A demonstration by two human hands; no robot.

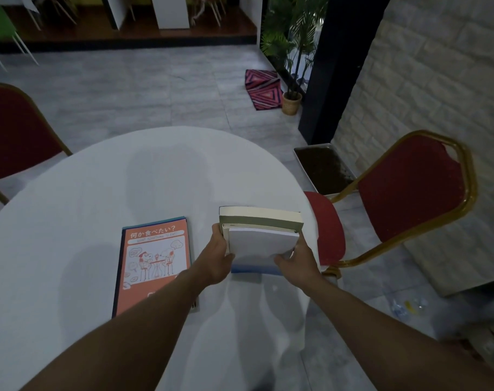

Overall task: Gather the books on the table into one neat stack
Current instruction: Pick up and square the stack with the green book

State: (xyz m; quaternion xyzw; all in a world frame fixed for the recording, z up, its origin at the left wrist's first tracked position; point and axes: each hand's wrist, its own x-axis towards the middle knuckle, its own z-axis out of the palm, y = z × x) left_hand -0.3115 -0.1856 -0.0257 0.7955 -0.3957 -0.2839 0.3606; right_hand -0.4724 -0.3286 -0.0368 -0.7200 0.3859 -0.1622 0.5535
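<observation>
A small pile of books (261,235) rests near the right edge of the round white table (105,176). A pale blue-white book lies on top, with an olive book and a thick cream-paged one under it. My left hand (218,258) grips the pile's left side. My right hand (295,261) clasps the near right corner of the top book. An orange book with Japanese lettering and a cartoon (155,263) lies flat to the left, on thin blue and dark books; my left forearm crosses its near corner.
A red chair with a gold frame (415,193) stands close at the table's right, another red chair (17,136) at the far left. Beyond the table are a tray of dark soil (323,170), a potted palm (292,77) and a pink patterned mat (261,88).
</observation>
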